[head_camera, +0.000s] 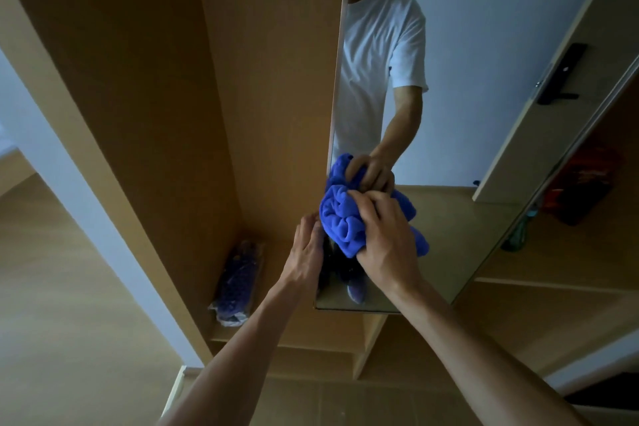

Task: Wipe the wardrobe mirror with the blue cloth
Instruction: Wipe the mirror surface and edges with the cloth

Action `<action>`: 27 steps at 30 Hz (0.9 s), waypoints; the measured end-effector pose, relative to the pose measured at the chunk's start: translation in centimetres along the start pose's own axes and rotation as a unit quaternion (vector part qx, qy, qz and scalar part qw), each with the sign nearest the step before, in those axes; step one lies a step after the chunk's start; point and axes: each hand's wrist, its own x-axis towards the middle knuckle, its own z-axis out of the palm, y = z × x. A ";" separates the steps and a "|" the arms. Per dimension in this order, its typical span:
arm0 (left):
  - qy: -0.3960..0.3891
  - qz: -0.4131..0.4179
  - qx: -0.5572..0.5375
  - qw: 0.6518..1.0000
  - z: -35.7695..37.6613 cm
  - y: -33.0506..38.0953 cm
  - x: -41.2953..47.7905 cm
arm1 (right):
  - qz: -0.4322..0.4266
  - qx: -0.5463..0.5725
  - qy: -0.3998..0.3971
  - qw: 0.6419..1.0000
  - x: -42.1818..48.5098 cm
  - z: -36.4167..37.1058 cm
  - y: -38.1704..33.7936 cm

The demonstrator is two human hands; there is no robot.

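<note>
Dim, bluish, wide-angle edge distortion

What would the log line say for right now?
right hand: grips blue cloth against mirror | left hand: touches mirror's edge | blue cloth: bunched

Both arms bare, stretched fwd. Right hand (387,239): fingers curled round bunched blue cloth (340,218), back of hand facing cam. Left hand (306,252) just beside it, slightly lower, fingers straight & together, tips up.
</note>
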 end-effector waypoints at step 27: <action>0.125 -0.052 0.076 0.988 3.3 -1.2 -0.7 | 0.050 0.049 0.051 0.996 -1.6 -2.4 5.5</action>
